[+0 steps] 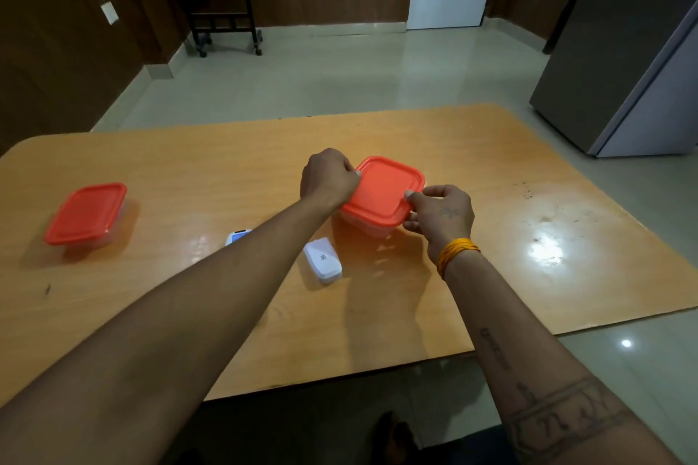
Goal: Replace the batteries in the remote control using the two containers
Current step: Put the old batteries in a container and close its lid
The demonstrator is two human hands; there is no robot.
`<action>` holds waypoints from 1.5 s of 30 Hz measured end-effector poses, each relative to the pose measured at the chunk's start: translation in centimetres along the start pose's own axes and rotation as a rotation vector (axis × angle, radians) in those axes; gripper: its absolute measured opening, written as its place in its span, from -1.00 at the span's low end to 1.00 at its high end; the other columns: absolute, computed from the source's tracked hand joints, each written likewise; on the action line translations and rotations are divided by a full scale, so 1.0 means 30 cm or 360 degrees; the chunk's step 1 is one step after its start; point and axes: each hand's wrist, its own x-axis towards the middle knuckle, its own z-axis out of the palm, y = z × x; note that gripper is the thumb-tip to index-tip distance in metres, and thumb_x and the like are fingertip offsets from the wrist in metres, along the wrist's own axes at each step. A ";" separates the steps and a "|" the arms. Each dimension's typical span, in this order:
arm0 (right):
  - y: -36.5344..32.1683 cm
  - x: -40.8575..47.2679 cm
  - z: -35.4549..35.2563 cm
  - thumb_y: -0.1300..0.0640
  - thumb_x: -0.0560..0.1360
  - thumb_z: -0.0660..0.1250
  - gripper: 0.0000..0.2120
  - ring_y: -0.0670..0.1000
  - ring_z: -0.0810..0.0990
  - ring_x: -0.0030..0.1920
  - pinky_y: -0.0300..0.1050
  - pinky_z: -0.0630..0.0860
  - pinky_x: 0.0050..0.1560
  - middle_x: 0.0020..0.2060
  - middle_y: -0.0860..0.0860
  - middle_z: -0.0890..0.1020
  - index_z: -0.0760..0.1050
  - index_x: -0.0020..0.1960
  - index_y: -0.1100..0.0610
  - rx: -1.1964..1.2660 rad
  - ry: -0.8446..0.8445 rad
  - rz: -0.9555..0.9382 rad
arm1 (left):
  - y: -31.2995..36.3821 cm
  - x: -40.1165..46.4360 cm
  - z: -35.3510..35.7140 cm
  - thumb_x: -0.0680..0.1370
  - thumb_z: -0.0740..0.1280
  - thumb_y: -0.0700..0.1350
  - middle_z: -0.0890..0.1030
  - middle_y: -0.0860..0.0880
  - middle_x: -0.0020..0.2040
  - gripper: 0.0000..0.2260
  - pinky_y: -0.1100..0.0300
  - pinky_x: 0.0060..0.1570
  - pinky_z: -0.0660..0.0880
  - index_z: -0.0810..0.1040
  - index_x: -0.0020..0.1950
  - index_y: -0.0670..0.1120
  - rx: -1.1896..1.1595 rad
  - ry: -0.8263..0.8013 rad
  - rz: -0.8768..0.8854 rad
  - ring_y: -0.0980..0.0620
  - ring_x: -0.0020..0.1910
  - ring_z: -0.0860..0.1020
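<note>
Centre container: sitting mid-table with its orange lid on; you cannot tell what is inside.
Left hand: you are curling your fingers over the lid's far-left corner, thumb on top.
Right hand: you are pinching the lid's near-right corner.
Left container: resting far left on the table, lidded, contents hidden.
Remote control: lying face down just near of the centre container, between your forearms.
White piece: peeking out beside your left forearm.
</note>
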 end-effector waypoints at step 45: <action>0.007 -0.229 0.035 -0.39 0.63 0.14 -0.49 0.18 0.75 -0.21 0.16 0.74 -0.28 -0.12 0.10 0.73 0.55 -0.10 0.02 0.0207 -0.0248 -0.0183 | 0.070 -0.345 -0.050 0.65 0.12 0.39 0.70 -0.14 -0.17 -0.45 -0.16 -0.32 0.71 0.57 -0.13 -0.05 -0.0953 0.0106 -0.0463 -0.21 -0.29 0.73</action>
